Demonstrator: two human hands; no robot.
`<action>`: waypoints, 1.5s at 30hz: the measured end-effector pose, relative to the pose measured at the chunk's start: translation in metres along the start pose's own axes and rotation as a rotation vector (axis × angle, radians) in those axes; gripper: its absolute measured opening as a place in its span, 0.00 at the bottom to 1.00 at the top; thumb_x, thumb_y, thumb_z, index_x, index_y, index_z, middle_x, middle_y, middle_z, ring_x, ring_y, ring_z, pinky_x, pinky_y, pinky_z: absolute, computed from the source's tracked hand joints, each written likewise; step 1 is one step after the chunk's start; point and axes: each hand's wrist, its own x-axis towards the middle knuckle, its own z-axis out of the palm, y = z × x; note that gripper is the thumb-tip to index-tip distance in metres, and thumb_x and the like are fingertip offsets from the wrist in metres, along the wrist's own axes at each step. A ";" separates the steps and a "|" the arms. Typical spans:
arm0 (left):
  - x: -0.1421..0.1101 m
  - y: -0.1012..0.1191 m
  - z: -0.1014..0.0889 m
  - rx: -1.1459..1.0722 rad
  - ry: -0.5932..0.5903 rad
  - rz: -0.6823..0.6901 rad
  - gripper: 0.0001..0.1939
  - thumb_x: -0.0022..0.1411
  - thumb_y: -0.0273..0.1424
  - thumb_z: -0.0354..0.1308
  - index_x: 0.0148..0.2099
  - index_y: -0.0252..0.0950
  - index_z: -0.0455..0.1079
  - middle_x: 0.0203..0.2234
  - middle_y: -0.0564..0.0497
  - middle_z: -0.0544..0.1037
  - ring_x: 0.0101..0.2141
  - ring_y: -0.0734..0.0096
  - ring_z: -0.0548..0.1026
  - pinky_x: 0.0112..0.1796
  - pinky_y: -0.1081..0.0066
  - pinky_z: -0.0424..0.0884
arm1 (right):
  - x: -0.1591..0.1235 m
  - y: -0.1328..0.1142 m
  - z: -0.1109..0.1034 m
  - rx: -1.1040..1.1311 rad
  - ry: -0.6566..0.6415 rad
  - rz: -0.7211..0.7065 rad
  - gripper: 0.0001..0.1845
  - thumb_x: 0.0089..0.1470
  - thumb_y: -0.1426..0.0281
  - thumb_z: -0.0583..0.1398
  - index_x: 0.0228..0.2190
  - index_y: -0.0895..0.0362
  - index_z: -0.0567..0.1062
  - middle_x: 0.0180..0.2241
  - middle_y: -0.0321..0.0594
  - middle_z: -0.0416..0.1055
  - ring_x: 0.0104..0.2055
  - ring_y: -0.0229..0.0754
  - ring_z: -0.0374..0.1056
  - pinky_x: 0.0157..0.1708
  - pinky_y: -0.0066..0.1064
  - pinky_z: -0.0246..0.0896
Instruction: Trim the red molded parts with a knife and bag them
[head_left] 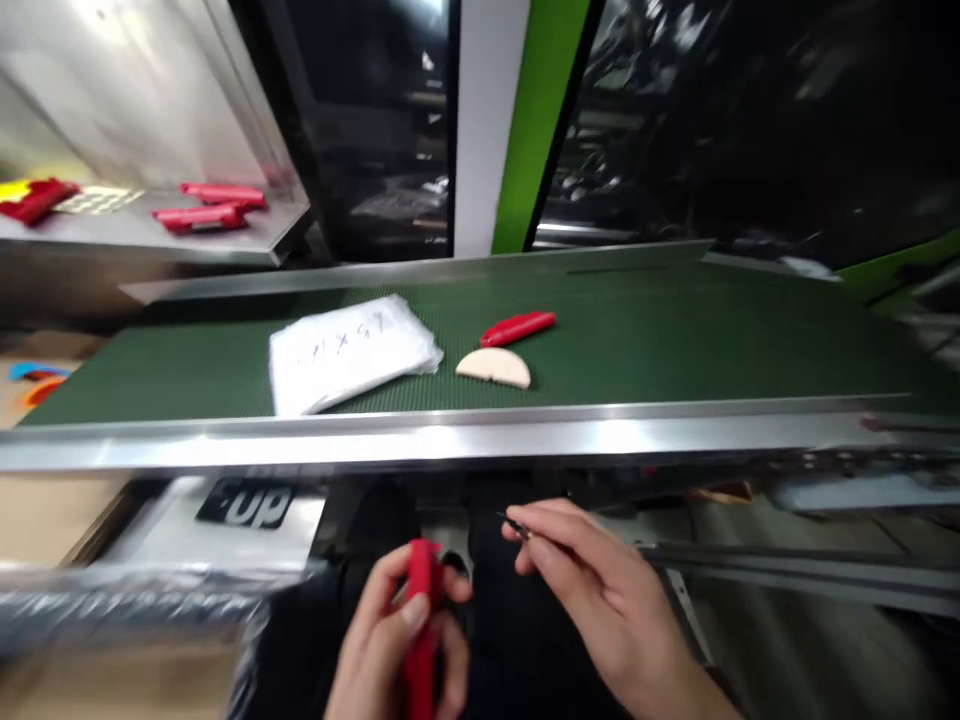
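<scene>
Two hands low, below long green conveyor belt (675,330) with steel front rail (480,440). White folded plastic bag (349,350) on belt left of centre; cream half-round piece (493,367) and red plastic handle (517,327) just beside each other, mid-belt, clear belt to right. Left hand (401,640) clenched round upright red plastic part (421,630), long axis vertical. Right hand (592,590) close beside it, fingers pinching thin dark pin (517,525) pointing left toward part. More red parts on steel shelf (247,235), far left.

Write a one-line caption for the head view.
Left hand grips a red plastic part, right hand pinches a thin dark tool, below a green conveyor belt.
</scene>
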 end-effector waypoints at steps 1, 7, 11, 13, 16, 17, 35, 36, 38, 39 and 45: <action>-0.006 -0.005 0.004 -0.018 -0.036 -0.014 0.15 0.62 0.44 0.56 0.45 0.40 0.64 0.37 0.49 0.76 0.13 0.80 0.66 0.12 0.81 0.57 | 0.002 -0.010 0.000 -0.165 -0.045 -0.127 0.17 0.62 0.76 0.54 0.49 0.53 0.74 0.43 0.41 0.74 0.41 0.36 0.72 0.42 0.27 0.69; -0.029 -0.005 0.007 -0.037 -0.050 -0.034 0.13 0.68 0.41 0.46 0.44 0.37 0.63 0.34 0.49 0.74 0.17 0.78 0.68 0.15 0.81 0.60 | 0.001 -0.029 0.008 -0.578 -0.120 -0.465 0.22 0.57 0.85 0.54 0.50 0.59 0.73 0.45 0.45 0.74 0.47 0.42 0.70 0.45 0.36 0.67; -0.038 -0.001 0.003 -0.038 -0.060 -0.036 0.14 0.69 0.41 0.45 0.45 0.37 0.63 0.34 0.49 0.73 0.18 0.79 0.67 0.16 0.81 0.60 | -0.004 -0.032 0.015 -0.622 -0.140 -0.496 0.20 0.57 0.85 0.55 0.49 0.61 0.74 0.45 0.48 0.73 0.47 0.44 0.68 0.45 0.39 0.64; -0.040 0.000 0.002 -0.040 -0.065 -0.041 0.13 0.69 0.41 0.45 0.45 0.38 0.63 0.34 0.50 0.73 0.18 0.79 0.67 0.16 0.81 0.60 | -0.005 -0.035 0.017 -0.639 -0.149 -0.502 0.20 0.56 0.85 0.55 0.49 0.62 0.74 0.45 0.49 0.73 0.47 0.45 0.68 0.45 0.39 0.63; -0.041 0.000 0.001 -0.034 -0.065 -0.063 0.14 0.69 0.41 0.45 0.45 0.38 0.63 0.33 0.50 0.74 0.18 0.79 0.67 0.16 0.81 0.59 | -0.005 -0.040 0.019 -0.668 -0.140 -0.523 0.21 0.55 0.86 0.55 0.48 0.62 0.75 0.44 0.49 0.73 0.46 0.45 0.69 0.43 0.39 0.64; -0.042 0.000 0.000 -0.030 -0.067 -0.075 0.14 0.69 0.42 0.45 0.45 0.38 0.63 0.32 0.50 0.74 0.18 0.79 0.67 0.16 0.80 0.59 | -0.005 -0.041 0.020 -0.673 -0.138 -0.527 0.20 0.55 0.86 0.55 0.47 0.62 0.75 0.43 0.49 0.74 0.46 0.45 0.69 0.43 0.39 0.64; -0.042 0.003 0.002 -0.033 -0.048 -0.091 0.12 0.68 0.41 0.45 0.45 0.39 0.62 0.33 0.50 0.73 0.16 0.81 0.64 0.16 0.80 0.58 | -0.005 -0.044 0.020 -0.678 -0.155 -0.545 0.19 0.55 0.86 0.56 0.46 0.64 0.76 0.42 0.50 0.73 0.44 0.46 0.68 0.40 0.39 0.62; -0.042 0.003 0.002 -0.029 -0.046 -0.089 0.12 0.68 0.41 0.45 0.45 0.39 0.62 0.32 0.51 0.73 0.16 0.81 0.63 0.16 0.80 0.58 | -0.005 -0.044 0.020 -0.672 -0.162 -0.545 0.19 0.55 0.86 0.56 0.46 0.64 0.76 0.42 0.51 0.73 0.44 0.46 0.69 0.40 0.40 0.62; -0.041 0.004 0.001 -0.019 -0.048 -0.084 0.13 0.68 0.42 0.45 0.45 0.39 0.62 0.25 0.53 0.71 0.16 0.79 0.62 0.16 0.79 0.57 | -0.007 -0.044 0.020 -0.664 -0.170 -0.547 0.19 0.55 0.86 0.56 0.47 0.63 0.76 0.42 0.51 0.73 0.44 0.47 0.69 0.39 0.40 0.63; -0.041 0.005 0.000 -0.016 -0.051 -0.080 0.13 0.68 0.42 0.44 0.45 0.39 0.61 0.21 0.55 0.69 0.16 0.78 0.61 0.17 0.79 0.57 | -0.008 -0.044 0.020 -0.665 -0.176 -0.541 0.20 0.54 0.85 0.56 0.46 0.63 0.76 0.43 0.51 0.73 0.44 0.47 0.69 0.39 0.40 0.63; -0.039 0.011 0.000 0.006 -0.028 -0.082 0.13 0.68 0.42 0.45 0.47 0.39 0.61 0.16 0.57 0.65 0.16 0.76 0.61 0.18 0.77 0.56 | -0.014 -0.047 0.020 -0.679 -0.216 -0.532 0.21 0.54 0.85 0.54 0.47 0.61 0.75 0.43 0.49 0.74 0.44 0.47 0.69 0.41 0.40 0.64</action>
